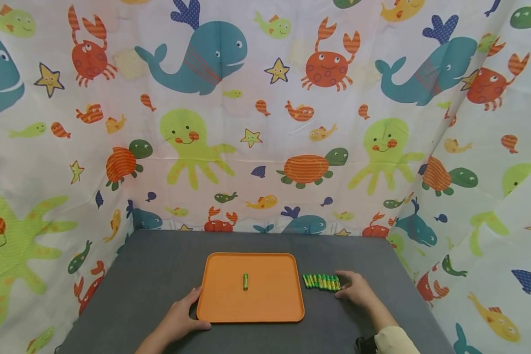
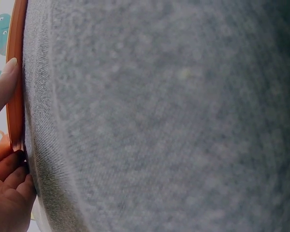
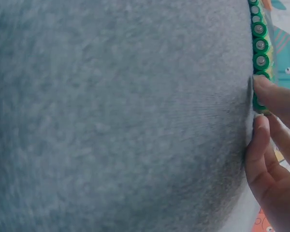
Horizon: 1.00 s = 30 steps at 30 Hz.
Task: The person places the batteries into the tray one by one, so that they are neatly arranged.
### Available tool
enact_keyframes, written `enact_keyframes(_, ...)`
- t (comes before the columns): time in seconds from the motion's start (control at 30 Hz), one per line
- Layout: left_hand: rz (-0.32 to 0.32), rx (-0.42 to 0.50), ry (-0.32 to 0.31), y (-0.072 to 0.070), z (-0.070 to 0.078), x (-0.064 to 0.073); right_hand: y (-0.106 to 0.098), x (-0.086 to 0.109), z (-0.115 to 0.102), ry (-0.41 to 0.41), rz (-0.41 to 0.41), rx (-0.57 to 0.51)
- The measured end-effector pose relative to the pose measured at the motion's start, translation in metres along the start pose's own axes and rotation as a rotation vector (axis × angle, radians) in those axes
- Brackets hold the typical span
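An orange tray point(image 1: 265, 306) lies flat on the grey cloth. On it one green-and-yellow battery point(image 1: 245, 281) stands out, set lengthwise near the middle. My left hand point(image 1: 181, 315) grips the tray's near-left corner, thumb along the front edge and fingers at the left side; in the left wrist view the thumb point(image 2: 7, 79) lies against the rim. To the right of the tray, several similar batteries point(image 1: 320, 282) form a side-by-side row. Around the right end of that row is my right hand point(image 1: 356, 289), thumb in front and forefinger behind, fairly straight. Its thumb point(image 3: 275, 94) partly hides the end batteries.
Grey cloth point(image 1: 159, 265) covers the table. A white curtain point(image 1: 256, 162) printed with sea animals rises behind it and along both sides. A narrow strip of cloth separates the tray from the battery row.
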<state>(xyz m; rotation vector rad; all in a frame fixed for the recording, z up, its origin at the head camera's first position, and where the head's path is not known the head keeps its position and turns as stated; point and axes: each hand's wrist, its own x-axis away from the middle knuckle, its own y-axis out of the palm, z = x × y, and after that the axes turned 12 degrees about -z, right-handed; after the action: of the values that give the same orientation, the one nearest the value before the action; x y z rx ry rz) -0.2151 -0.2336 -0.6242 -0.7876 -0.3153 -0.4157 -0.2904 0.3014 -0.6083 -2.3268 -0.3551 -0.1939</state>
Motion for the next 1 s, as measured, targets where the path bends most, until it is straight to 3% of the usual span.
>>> enact_keyframes(0.43, 0.004, 0.001, 0.003, 0.001, 0.002, 0.002, -0.003, 0.002, 0.007, -0.025, 0.021, 0.104)
enact_keyframes(0.73, 0.004, -0.011, 0.019, -0.001, 0.001, 0.002, -0.007, 0.003, 0.008, 0.015, 0.019, 0.033)
enact_keyframes(1.0, 0.0, 0.0, 0.003, 0.001, -0.001, 0.0, -0.016, 0.006, -0.01, -0.02, 0.003, -0.022)
